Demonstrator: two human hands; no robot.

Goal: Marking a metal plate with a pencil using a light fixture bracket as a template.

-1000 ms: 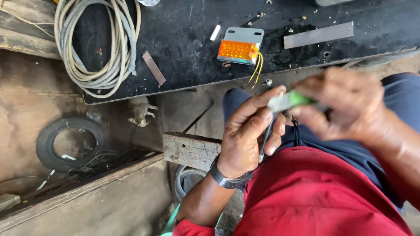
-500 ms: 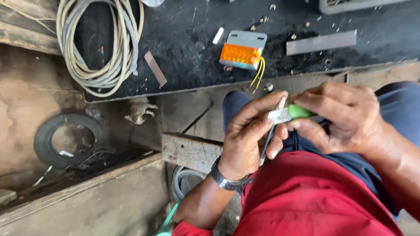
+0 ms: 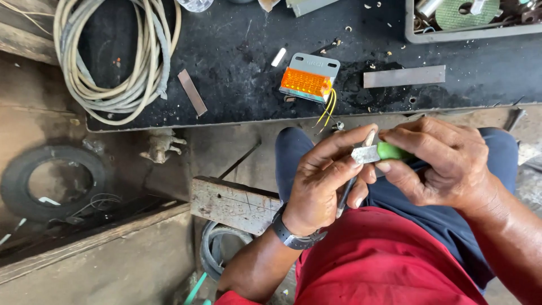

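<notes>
My left hand (image 3: pixel 324 181) pinches a small grey metal piece (image 3: pixel 366 152) between thumb and fingers, and a dark thin cable (image 3: pixel 344 197) runs down from it through the palm. My right hand (image 3: pixel 437 161) grips a green-handled tool (image 3: pixel 389 151) whose tip meets the metal piece. Both hands hover over my lap, just in front of the black workbench edge (image 3: pixel 226 121). An orange lamp in a grey housing (image 3: pixel 307 79), with yellow wires trailing off it, lies on the bench just beyond my hands.
A coil of pale cable (image 3: pixel 113 62) lies at the bench's left. A flat metal strip (image 3: pixel 403 76) and a smaller strip (image 3: pixel 192 91) rest on the bench. A grey tray of parts (image 3: pixel 468 17) sits far right. A wooden block (image 3: pixel 231 203) and a tyre (image 3: pixel 48 183) are below.
Both hands have stayed together over my lap, turning slightly, and the grey metal piece now shows more clearly between them. The view has shifted a little, bringing in the tray at the top right.
</notes>
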